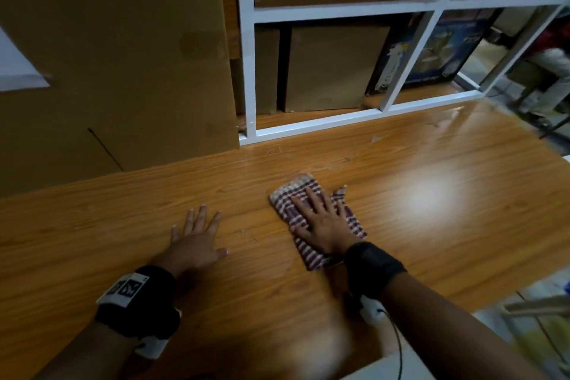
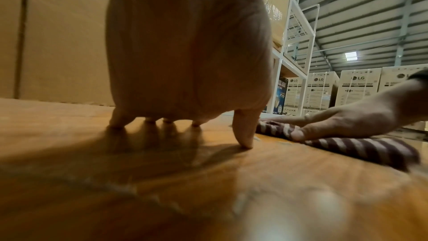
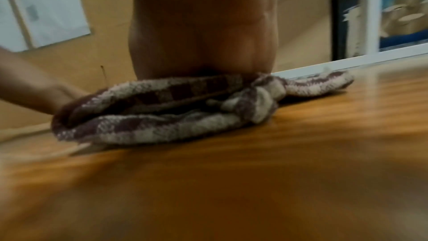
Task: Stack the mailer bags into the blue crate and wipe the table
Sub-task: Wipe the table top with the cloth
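Note:
A folded purple-and-white checked cloth (image 1: 296,194) lies on the wooden table (image 1: 431,182) a little right of centre. My right hand (image 1: 324,222) presses flat on it with the fingers spread and straight. In the right wrist view the cloth (image 3: 176,118) bunches under my palm (image 3: 203,25). My left hand (image 1: 197,234) rests flat on the bare wood to the left, fingers spread, holding nothing. The left wrist view shows my left hand (image 2: 185,52) propped on its fingertips, with the right hand (image 2: 342,122) on the cloth (image 2: 361,147) beyond. No mailer bags or blue crate are in view.
A large cardboard box (image 1: 123,49) stands against the table's back left. A white metal shelf frame (image 1: 339,120) with brown cartons (image 1: 330,68) and a blue printed box (image 1: 438,49) borders the back. The table's right edge (image 1: 552,148) drops to the floor.

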